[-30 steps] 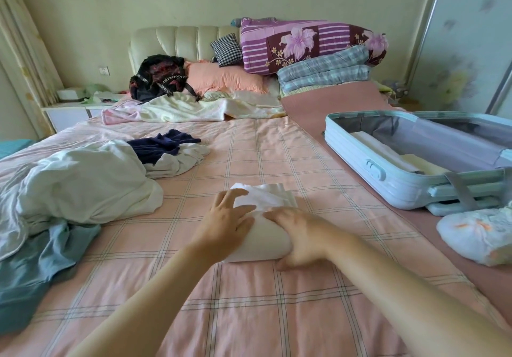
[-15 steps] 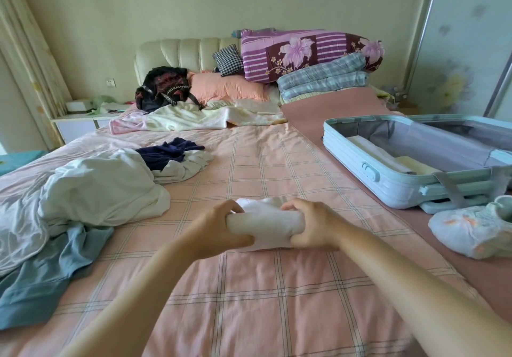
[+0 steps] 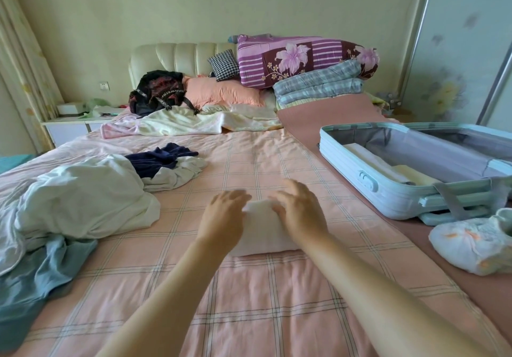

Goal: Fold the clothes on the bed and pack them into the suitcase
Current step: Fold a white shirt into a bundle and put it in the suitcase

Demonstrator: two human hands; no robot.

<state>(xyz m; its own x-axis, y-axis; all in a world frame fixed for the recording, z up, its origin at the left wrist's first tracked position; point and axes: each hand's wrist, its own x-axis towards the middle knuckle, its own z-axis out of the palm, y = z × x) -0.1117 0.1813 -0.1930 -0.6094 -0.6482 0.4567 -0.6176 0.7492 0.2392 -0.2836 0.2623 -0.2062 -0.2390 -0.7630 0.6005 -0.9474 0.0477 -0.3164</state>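
A folded white garment (image 3: 263, 232) lies on the pink checked bedsheet (image 3: 249, 301) in the middle of the bed. My left hand (image 3: 221, 218) rests on its left side with fingers spread flat. My right hand (image 3: 299, 209) presses its right side, fingers also straight. An open light-blue suitcase (image 3: 393, 190) sits on the right part of the bed, with folded pale clothes (image 3: 382, 162) inside. Unfolded clothes are heaped at the left: a white garment (image 3: 83, 198), a navy one (image 3: 158, 159) and a blue-grey one (image 3: 36, 281).
A white patterned bundle (image 3: 471, 245) lies by the suitcase's near corner. Pillows, a black backpack (image 3: 158, 93), a cream blanket (image 3: 194, 123) and stacked quilts (image 3: 304, 62) fill the head of the bed. A white nightstand (image 3: 69, 129) stands at the left.
Both hands gripped the garment's ends and lifted it half a second ago; now the garment lies flat on the sheet and both hands have opened on top of it.
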